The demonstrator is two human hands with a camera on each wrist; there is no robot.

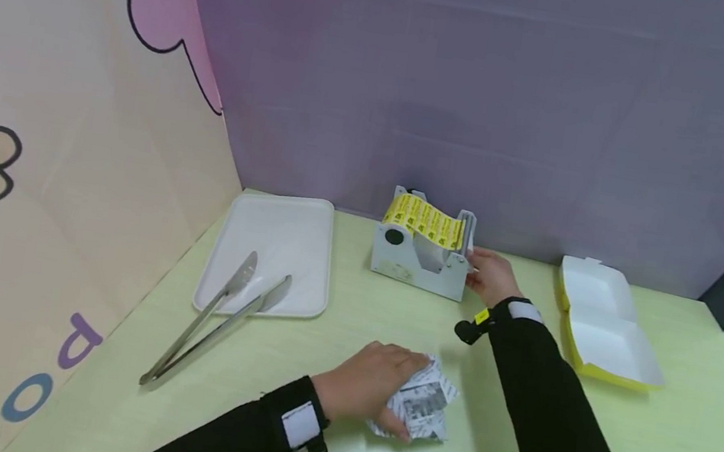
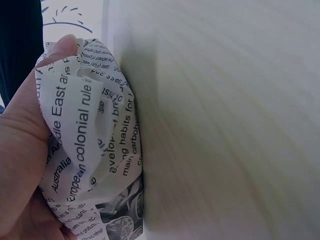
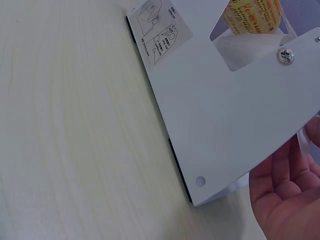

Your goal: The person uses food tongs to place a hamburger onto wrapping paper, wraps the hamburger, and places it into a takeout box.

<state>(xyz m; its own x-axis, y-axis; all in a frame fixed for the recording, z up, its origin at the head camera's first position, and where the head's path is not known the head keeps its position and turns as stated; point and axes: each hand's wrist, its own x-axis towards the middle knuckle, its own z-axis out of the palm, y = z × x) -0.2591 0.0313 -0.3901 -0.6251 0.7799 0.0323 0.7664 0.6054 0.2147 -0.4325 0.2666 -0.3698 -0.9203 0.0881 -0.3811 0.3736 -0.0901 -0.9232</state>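
My left hand (image 1: 371, 382) grips a folded bundle of printed newspaper-style wrapping paper (image 1: 426, 403) on the table, thumb on one side and fingers on the other. Whatever the paper (image 2: 90, 125) may enclose is hidden. A white metal label dispenser (image 1: 415, 263) stands near the back wall with a strip of yellow printed labels (image 1: 424, 219) running over it. At its right end is my right hand (image 1: 492, 275). In the right wrist view, the curled fingers and thumb of that hand (image 3: 290, 195) pinch a pale strip coming off the dispenser.
At the back left lies a white tray (image 1: 287, 215), with metal tongs (image 1: 178, 347) resting partly on it, handle end toward the front left. An opened takeaway box (image 1: 616, 343), white inside and yellow outside, sits right of my right arm. Walls (image 1: 493, 82) border the table behind and left.
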